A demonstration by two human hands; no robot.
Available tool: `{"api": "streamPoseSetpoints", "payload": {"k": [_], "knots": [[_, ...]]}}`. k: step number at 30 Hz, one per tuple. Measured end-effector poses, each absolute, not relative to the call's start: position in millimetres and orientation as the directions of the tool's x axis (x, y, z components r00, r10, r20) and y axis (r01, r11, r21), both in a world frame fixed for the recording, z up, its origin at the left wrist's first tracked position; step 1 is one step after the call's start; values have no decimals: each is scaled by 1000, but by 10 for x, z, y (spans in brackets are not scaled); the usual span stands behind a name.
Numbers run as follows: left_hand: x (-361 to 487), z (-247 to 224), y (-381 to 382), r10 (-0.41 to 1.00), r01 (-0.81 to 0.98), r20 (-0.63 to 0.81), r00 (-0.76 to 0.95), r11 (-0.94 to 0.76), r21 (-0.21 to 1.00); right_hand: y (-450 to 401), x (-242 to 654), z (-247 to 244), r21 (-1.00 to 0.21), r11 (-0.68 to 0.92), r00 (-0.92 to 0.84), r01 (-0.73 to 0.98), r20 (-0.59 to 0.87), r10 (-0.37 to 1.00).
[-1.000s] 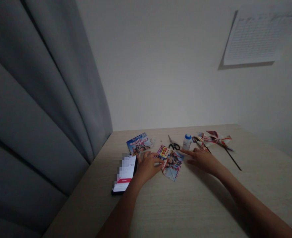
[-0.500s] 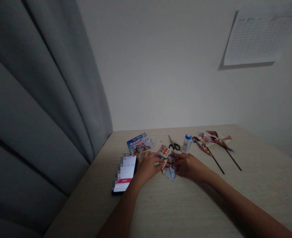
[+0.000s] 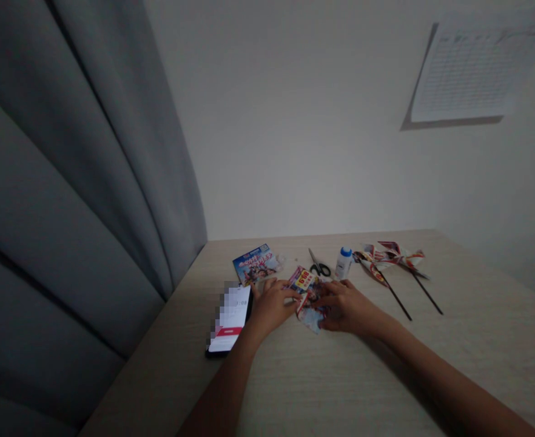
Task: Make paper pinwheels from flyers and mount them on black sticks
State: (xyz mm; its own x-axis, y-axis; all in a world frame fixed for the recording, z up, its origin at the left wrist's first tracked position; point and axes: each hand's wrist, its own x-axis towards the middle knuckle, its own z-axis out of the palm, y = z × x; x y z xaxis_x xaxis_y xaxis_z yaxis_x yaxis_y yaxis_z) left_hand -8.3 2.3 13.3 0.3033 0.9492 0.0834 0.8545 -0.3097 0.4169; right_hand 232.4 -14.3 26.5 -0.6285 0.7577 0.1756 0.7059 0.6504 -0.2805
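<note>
A piece of colourful printed paper (image 3: 304,284), partly cut or folded, lies on the table between my hands. My left hand (image 3: 271,304) grips its left side, with thumb and fingers closed at the edge. My right hand (image 3: 346,306) pinches the right side, its fingers curled over the paper's lower corner and covering part of it. Just beyond the paper rest scissors (image 3: 321,269) with black handles. A white glue bottle (image 3: 343,264) with a blue cap stands past my right hand.
A phone (image 3: 226,328) with a lit screen lies left of my left forearm. Behind it is a blue printed leaflet (image 3: 256,262). Two paper pinwheels (image 3: 390,258) on dark sticks lie at the right. A grey curtain (image 3: 90,182) hangs along the table's left side.
My right fingers have shifted slightly, drawing the paper's lower right corner inward and bending it. My left hand stays in place on the paper.
</note>
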Motion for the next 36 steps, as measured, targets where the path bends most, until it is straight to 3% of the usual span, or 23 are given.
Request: {"api": "streamPoseSetpoints", "payload": {"k": [5, 14, 21, 26, 36], "knots": [[-79, 140, 23, 947, 852, 88, 308, -316, 418, -131, 2307, 278, -323, 680, -667, 659, 166, 726], [-60, 164, 7, 951, 841, 105, 290, -306, 447, -57, 2312, 155, -290, 703, -670, 650, 219, 710], [-75, 115, 25, 949, 840, 126, 288, -314, 443, -27, 2366, 123, -389, 688, -636, 613, 274, 721], [-32, 102, 24, 954, 835, 155, 256, -299, 462, 27, 2338, 19, -461, 615, -561, 640, 267, 783], [76, 100, 6, 956, 834, 175, 235, -291, 468, -21, 2118, -89, -407, 400, -301, 821, 286, 910]]}}
